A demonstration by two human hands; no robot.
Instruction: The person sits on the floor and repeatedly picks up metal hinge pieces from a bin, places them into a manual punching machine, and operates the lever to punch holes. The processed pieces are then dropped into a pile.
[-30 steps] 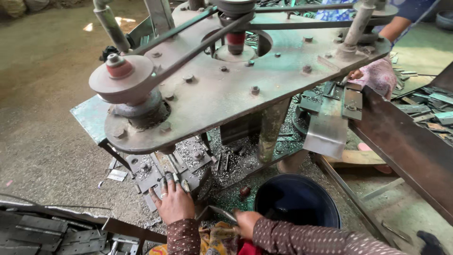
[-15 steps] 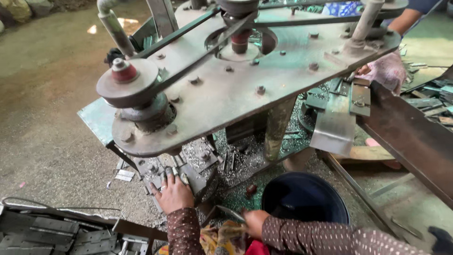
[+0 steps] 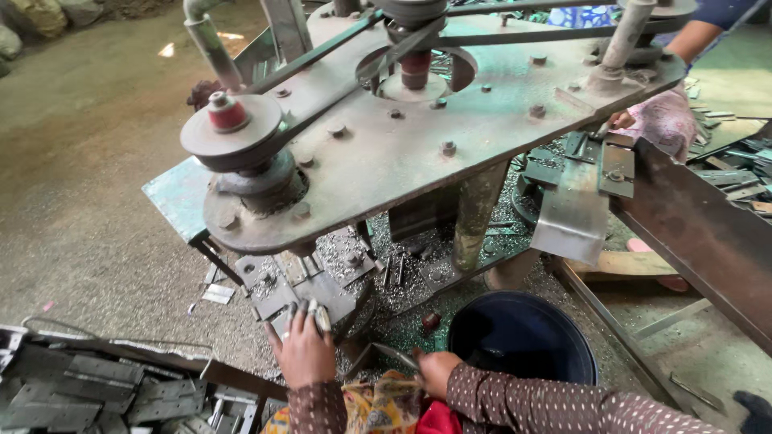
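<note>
The left hand point(image 3: 304, 351) presses spread fingers on a flat grey steel plate point(image 3: 277, 301), seemingly stiff and sharp-edged, best gripped by its sides, while the right hand point(image 3: 437, 372) clasps a curved metal handle point(image 3: 384, 354).

The bare dirt floor point(image 3: 88, 185) carries a dark round bucket point(image 3: 523, 337) near its lower edge, a heap of flat grey metal plates point(image 3: 88, 394) in the lower left corner, more plates point(image 3: 740, 173) at the right edge, and metal shavings point(image 3: 402, 289) scattered around the middle.
</note>
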